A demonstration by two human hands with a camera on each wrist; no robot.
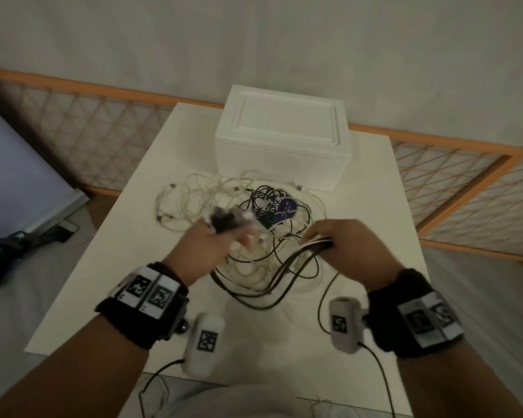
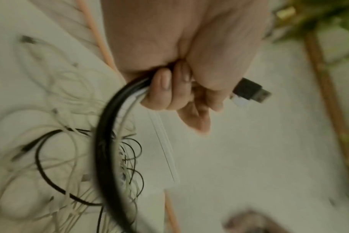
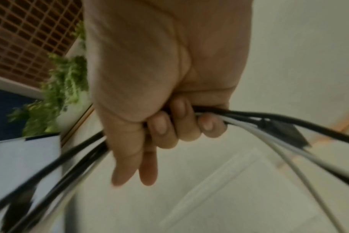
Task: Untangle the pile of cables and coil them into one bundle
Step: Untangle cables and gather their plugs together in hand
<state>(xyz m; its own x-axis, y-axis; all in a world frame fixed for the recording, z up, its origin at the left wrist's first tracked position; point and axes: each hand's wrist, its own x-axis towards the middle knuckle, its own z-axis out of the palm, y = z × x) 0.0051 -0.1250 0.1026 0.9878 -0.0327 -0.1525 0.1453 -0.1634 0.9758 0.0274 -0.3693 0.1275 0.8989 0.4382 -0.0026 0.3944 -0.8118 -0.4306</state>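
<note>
Gripping: a gathered run of black and white cables [image 3: 249, 124] is clenched in the right hand [image 1: 344, 245], three fingers curled round the strands, the thumb and forefinger held straighter below them.
Left hand [image 1: 206, 251]: fingers are folded round a thick black cable [image 2: 108, 126] and thinner white strands; a black USB plug [image 2: 251, 90] is seen jutting from beyond the thumb.
Pose: both forearms are extended over the near half of the table, hands raised above it and set apart, black and white strands sagging in a loop between and below them.
Wrists: black bands with square printed markers are worn on each, and a white capsule-shaped unit [image 1: 204, 342] is fixed under the left wrist, another under the right.
Cable pile [image 1: 239, 203]: it is spread on the middle of the table, just in front of the box; pale loops lie to the left, thin black loops to the right round a dark blue tag.
Table [image 1: 375, 206]: a smooth, matte white rectangular top.
Box [image 1: 284, 140]: a white foam box with a stepped lid is set at the far edge, lid closed.
Room: a plain pale wall is seen behind, with an orange-framed lattice panel [image 1: 453, 182] running along its base; green foliage is caught, blurred, in both wrist views.
</note>
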